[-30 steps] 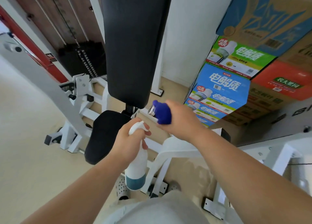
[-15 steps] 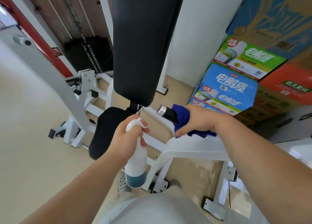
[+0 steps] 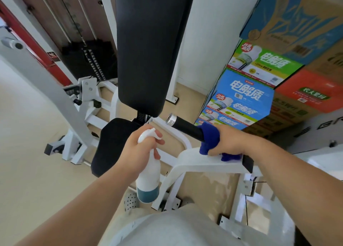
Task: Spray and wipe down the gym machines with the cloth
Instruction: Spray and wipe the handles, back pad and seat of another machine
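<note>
Right hand [image 3: 228, 141] had the blue cloth [image 3: 209, 138] wrapped round the black handle [image 3: 187, 128], closed on it at the inner end. Left hand [image 3: 139, 149] gripped the spray bottle [image 3: 148, 179], upright. I judged wiping underway; next, a stroke toward the metal cap.

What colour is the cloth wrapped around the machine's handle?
Deep blue. The cloth shows best in the head view, held in the right hand on the black handle.
</note>
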